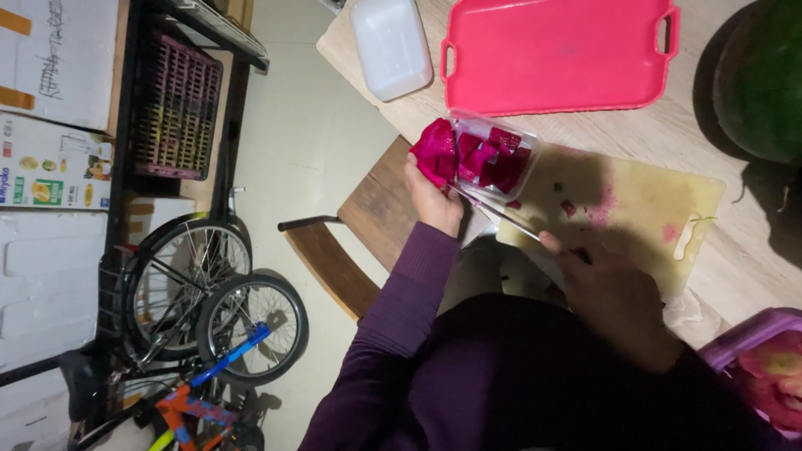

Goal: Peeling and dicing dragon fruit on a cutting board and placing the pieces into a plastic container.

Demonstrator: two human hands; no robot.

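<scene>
My left hand (432, 199) holds a magenta dragon fruit piece (435, 150) against the open side of a clear plastic box (494, 159) filled with red-purple fruit cubes. My right hand (608, 288) grips a knife (501, 214) whose blade runs up-left under the fruit and the box. Both hands are at the near edge of a stained pale yellow cutting board (652, 209) on the wooden table (635, 129).
A pink tray (558, 54) and a white lidded box (389, 46) lie further up the table. A dark green watermelon (764, 79) sits at the right, a purple-rimmed container (764, 367) at the lower right. A wooden chair (351, 242), a bicycle (209, 326) and crates stand on the left.
</scene>
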